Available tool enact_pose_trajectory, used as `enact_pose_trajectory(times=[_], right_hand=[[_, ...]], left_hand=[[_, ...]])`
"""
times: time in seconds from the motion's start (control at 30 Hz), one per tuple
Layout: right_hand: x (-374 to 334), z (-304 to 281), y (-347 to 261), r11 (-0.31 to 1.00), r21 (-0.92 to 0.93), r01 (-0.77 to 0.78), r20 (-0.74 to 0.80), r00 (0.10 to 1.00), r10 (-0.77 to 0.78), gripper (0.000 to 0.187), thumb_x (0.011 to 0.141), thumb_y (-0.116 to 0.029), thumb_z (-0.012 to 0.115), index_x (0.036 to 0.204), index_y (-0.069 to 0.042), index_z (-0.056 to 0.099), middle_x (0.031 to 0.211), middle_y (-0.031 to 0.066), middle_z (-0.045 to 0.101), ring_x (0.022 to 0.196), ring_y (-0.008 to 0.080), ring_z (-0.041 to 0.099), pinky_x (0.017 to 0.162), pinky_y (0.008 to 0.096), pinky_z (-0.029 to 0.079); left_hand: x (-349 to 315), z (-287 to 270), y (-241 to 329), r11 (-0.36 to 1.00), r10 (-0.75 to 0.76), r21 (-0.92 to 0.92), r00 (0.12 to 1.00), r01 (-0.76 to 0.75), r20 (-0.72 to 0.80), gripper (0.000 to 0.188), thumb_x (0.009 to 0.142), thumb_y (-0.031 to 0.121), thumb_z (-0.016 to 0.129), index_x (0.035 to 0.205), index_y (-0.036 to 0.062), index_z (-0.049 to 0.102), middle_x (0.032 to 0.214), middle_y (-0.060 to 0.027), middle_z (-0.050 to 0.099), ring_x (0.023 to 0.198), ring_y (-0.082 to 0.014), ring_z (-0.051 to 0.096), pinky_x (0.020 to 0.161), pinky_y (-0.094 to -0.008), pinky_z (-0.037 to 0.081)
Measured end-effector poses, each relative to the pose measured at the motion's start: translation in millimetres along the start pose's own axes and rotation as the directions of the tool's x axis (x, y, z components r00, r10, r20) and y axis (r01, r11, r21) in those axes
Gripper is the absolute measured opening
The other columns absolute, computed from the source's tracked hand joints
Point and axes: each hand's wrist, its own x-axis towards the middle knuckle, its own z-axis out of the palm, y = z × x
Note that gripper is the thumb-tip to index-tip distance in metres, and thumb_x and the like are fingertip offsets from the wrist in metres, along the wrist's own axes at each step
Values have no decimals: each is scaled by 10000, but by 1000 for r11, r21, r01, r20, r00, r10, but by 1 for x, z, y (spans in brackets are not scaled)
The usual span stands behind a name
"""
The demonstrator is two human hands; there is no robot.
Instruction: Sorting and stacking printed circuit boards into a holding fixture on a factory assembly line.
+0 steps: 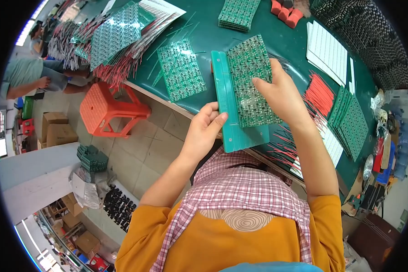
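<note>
"Circuit panel (251, 86), green and studded with tiny parts: where was it?" one asked.

"Over the smooth green plastic plate (231, 136), near the edge of the green table (288, 43)," said the other. "The right hand (283, 95) gripped the panel's right edge, thumb on top, hiding part of it; the left hand (204, 131) pinched the plate's left side."

"What crowded round?"

"A loose panel (181, 70) lay flat to the left, a stack of panels (239, 13) beyond. Thin red wires (319, 94) lay bunched on the right, near flat white sheets (327, 52). Left of the table stood a red plastic stool (106, 109), square-topped with a small round hole."
</note>
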Motion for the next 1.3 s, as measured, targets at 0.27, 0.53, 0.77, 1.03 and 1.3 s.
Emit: enact_pose_trajectory(times=[0.27, 0.53, 0.77, 1.03, 1.3], right_hand=[[7, 1, -24, 982, -173, -81, 29, 996, 88, 307, 805, -110, 550, 992, 98, 425, 871, 325, 589, 860, 454, 592, 757, 453, 466], [5, 12, -47, 915, -374, -148, 54, 982, 181, 373, 827, -103, 556, 1140, 68, 446, 971, 215, 622, 901, 312, 620, 795, 366, 468], [-8, 9, 43, 814, 465, -349, 146, 937, 318, 369, 850, -120, 601, 1171, 19, 482, 1035, 126, 617, 883, 189, 611, 790, 326, 494], [-9, -4, 38, 603, 668, -437, 291, 898, 329, 369, 867, -127, 609, 1185, 6, 477, 1039, 80, 616, 873, 126, 608, 762, 278, 512], [-29, -6, -24, 677, 697, -236, 208, 970, 124, 383, 865, -105, 610, 1191, 29, 461, 1046, 84, 612, 891, 140, 608, 778, 279, 503]], left_hand=[[3, -4, 6, 996, -83, 36, 995, 81, 60, 278, 946, 135, 499, 1170, -25, 465, 945, -64, 632, 801, -89, 599, 641, -233, 499], [7, -3, 8, 997, -79, 31, 996, 78, 45, 273, 938, 127, 507, 1162, -26, 477, 895, -47, 639, 739, -85, 600, 606, -225, 491], [4, 0, 11, 995, -76, 69, 996, 72, 48, 256, 932, 123, 511, 1149, -13, 503, 890, -38, 644, 722, -72, 591, 587, -211, 474], [5, -9, 4, 944, 129, 312, 990, -104, -58, 307, 927, 140, 528, 1193, -10, 492, 942, -49, 628, 777, -80, 585, 610, -207, 466], [16, 7, 49, 976, 188, -98, 980, -195, -70, 188, 865, 95, 614, 1019, -3, 567, 864, -42, 628, 740, -77, 581, 580, -199, 455]])
